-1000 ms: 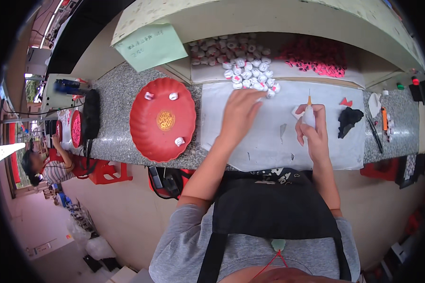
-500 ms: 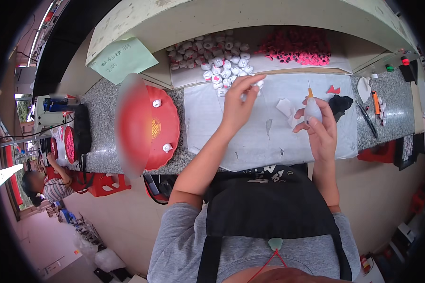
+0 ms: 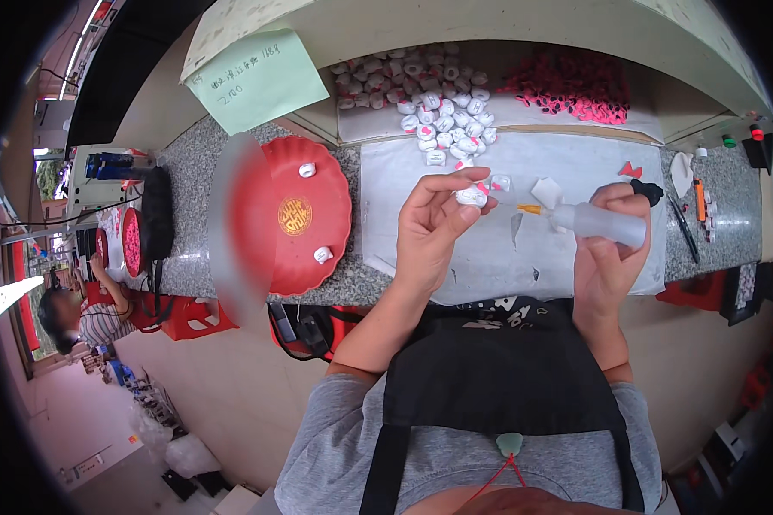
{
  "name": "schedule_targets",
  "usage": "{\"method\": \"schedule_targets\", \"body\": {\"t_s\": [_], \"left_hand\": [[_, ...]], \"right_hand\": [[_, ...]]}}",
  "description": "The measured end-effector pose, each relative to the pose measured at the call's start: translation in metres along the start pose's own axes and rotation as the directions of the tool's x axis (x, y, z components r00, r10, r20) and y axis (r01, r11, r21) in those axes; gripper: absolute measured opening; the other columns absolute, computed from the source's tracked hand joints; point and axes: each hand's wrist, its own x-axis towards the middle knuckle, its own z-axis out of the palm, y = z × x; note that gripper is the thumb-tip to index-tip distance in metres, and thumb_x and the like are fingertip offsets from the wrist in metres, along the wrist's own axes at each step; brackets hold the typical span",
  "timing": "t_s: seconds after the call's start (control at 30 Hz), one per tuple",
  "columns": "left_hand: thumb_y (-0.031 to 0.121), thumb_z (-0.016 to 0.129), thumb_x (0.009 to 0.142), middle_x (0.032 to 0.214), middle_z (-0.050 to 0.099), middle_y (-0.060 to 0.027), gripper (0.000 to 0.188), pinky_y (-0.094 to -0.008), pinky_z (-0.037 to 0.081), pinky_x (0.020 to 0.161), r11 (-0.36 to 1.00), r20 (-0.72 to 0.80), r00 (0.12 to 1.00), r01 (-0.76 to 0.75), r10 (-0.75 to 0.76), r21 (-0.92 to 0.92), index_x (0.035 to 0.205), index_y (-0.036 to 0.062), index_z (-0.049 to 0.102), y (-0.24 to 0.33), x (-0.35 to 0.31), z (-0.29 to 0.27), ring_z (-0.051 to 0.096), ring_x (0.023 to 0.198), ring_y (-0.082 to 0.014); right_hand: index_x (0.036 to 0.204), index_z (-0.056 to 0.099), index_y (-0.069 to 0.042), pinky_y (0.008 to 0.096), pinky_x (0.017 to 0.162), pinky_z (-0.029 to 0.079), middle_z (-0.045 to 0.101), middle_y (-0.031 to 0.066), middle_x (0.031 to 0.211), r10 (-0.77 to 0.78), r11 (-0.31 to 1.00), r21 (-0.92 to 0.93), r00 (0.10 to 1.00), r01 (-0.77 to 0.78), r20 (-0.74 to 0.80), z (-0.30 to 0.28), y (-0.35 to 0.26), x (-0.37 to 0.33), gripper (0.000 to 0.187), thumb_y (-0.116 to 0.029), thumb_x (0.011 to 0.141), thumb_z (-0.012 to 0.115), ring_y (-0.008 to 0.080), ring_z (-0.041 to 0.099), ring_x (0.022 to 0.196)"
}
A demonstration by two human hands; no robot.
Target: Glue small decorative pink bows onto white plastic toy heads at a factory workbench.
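Observation:
My left hand pinches a small white rounded figure piece with a bit of pink on it, between thumb and fingers over the white-covered worktop. Closed around a translucent squeeze bottle is my right hand. The bottle lies tilted on its side, its orange needle tip pointing left at the piece, a short gap apart. Just beyond my left hand lies a heap of similar white pieces. A white paper scrap rests behind the bottle's tip.
A red scalloped tray holding two white pieces stands on the left. Pink bow-like parts are heaped at the back right. A black cloth, a black pen and an orange cutter lie right. Another person sits far left.
My left hand has drawn back from the heap with a white piece. My right hand has turned the bottle from upright to sideways, tip toward the piece. The view has shifted slightly.

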Motion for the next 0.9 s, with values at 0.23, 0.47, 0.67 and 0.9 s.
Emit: {"method": "schedule_targets", "body": {"t_s": [0.23, 0.47, 0.67, 0.9], "left_hand": [[0.000, 0.055, 0.071, 0.103, 0.048, -0.0163, 0.032, -0.0326, 0.041, 0.079, 0.998, -0.032, 0.999, -0.027, 0.029, 0.064, 0.101, -0.0004, 0.042, 0.002, -0.006, -0.003, 0.053, 0.086, -0.0215], [-0.002, 0.055, 0.070, 0.100, 0.049, -0.0151, 0.035, -0.0331, 0.041, 0.080, 0.997, -0.040, 0.999, -0.032, 0.034, 0.063, 0.102, -0.0011, 0.041, 0.000, -0.007, -0.004, 0.053, 0.087, -0.0220], [-0.003, 0.055, 0.069, 0.098, 0.050, -0.0146, 0.035, -0.0336, 0.041, 0.080, 0.997, -0.039, 0.998, -0.039, 0.042, 0.070, 0.102, -0.0012, 0.042, -0.002, -0.007, -0.004, 0.053, 0.087, -0.0220], [-0.003, 0.055, 0.069, 0.098, 0.050, -0.0146, 0.034, -0.0337, 0.041, 0.080, 0.996, -0.052, 0.998, -0.042, 0.046, 0.074, 0.102, -0.0012, 0.042, -0.002, -0.008, -0.004, 0.053, 0.087, -0.0218]], "right_hand": [[0.086, 0.045, -0.005, 0.0254, 0.058, 0.042, 0.045, 0.0090, 0.083, -0.316, 0.849, -0.292, 0.866, 0.440, 0.387, 0.005, 0.002, -0.009, 0.043, -0.001, 0.053, 0.072, 0.0156, 0.049, 0.065], [0.085, 0.046, -0.007, 0.0238, 0.055, 0.041, 0.047, 0.0065, 0.081, -0.314, 0.804, -0.335, 0.829, 0.492, 0.462, 0.007, 0.002, -0.012, 0.045, -0.002, 0.050, 0.074, 0.0147, 0.050, 0.064], [0.084, 0.048, -0.007, 0.0233, 0.054, 0.040, 0.047, 0.0063, 0.080, -0.302, 0.806, -0.340, 0.831, 0.485, 0.468, 0.006, 0.003, -0.012, 0.045, -0.001, 0.048, 0.075, 0.0145, 0.050, 0.064], [0.085, 0.046, -0.007, 0.0234, 0.053, 0.041, 0.046, 0.0071, 0.082, -0.313, 0.798, -0.340, 0.825, 0.497, 0.471, 0.005, 0.001, -0.011, 0.046, 0.001, 0.048, 0.073, 0.0152, 0.049, 0.063]]}}
